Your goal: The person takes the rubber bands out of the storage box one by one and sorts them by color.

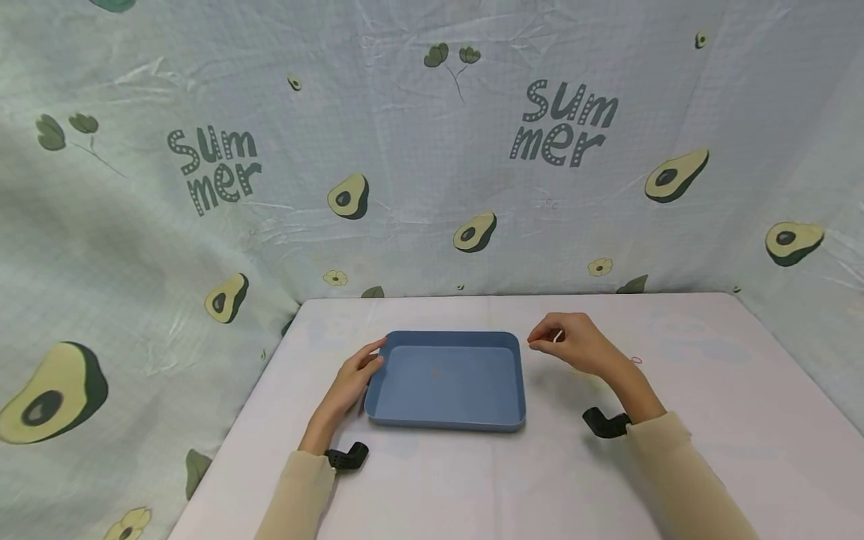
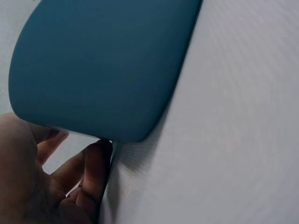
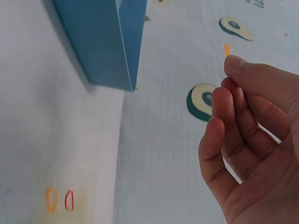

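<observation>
A shallow blue tray [image 1: 445, 420] lies on the white table. My left hand [image 1: 351, 381] holds its left side, with fingers against the outer wall and up at the rim. In the left wrist view the tray's wall [image 2: 93, 70] hides some fingertips of that hand [image 2: 70, 182]. To the right of the tray, my right hand [image 1: 574, 343] is raised, thumb and forefinger pinching a small orange band [image 3: 227, 50]. Only a short piece of the band sticks out past the fingertips of the right hand [image 3: 247, 126]. A faint small mark or item shows on the tray floor.
On the table, right of the tray, lie a red loop-shaped band [image 3: 69, 200] and an orange one [image 3: 51, 199]. A cloth [image 1: 418, 150] printed with avocados hangs behind the table [image 1: 439, 487] and along its sides. Each wrist carries a black camera mount [image 1: 605, 424].
</observation>
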Demonstrator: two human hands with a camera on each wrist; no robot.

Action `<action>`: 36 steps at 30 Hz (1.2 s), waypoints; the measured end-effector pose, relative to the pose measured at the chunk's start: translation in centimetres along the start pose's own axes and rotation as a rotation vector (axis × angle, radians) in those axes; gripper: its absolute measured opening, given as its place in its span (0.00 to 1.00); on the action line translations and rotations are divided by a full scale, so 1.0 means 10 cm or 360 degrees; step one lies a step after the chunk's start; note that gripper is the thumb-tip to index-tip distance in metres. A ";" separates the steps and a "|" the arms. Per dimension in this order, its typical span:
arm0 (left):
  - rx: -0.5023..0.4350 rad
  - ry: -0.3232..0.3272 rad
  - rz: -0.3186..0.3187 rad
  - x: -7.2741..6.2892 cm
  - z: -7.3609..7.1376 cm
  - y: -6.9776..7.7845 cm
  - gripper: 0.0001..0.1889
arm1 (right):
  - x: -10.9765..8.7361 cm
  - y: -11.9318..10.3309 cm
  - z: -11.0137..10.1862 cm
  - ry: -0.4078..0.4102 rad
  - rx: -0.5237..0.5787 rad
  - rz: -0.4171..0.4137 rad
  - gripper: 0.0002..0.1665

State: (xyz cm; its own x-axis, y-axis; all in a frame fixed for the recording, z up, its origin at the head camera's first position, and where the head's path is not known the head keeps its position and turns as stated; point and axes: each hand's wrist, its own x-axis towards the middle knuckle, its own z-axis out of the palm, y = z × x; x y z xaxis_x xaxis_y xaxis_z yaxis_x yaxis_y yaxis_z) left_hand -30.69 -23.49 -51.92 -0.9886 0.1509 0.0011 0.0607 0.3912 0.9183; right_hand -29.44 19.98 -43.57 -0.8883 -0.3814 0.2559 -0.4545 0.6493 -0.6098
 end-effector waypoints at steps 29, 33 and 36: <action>-0.0001 -0.0010 -0.0008 -0.01 0.00 -0.01 0.26 | -0.69 0.70 -0.56 0.0116 -0.0146 0.0334 0.10; -0.0001 -0.0004 -0.0017 -0.01 -0.01 0.01 0.25 | -0.75 0.84 -0.58 0.0101 -0.0144 0.0418 0.12; 0.0002 -0.0013 -0.0017 0.00 0.00 0.01 0.25 | -0.82 0.94 -0.60 0.0106 -0.0158 0.0479 0.13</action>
State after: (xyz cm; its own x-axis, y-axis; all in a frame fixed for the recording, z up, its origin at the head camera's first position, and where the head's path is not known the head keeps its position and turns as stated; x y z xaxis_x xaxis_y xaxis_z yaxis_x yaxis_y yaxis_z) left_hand -30.64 -23.47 -51.81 -0.9880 0.1540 -0.0116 0.0507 0.3941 0.9176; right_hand -26.84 33.17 -46.85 -0.9847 -0.1206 0.1256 -0.1719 0.7886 -0.5904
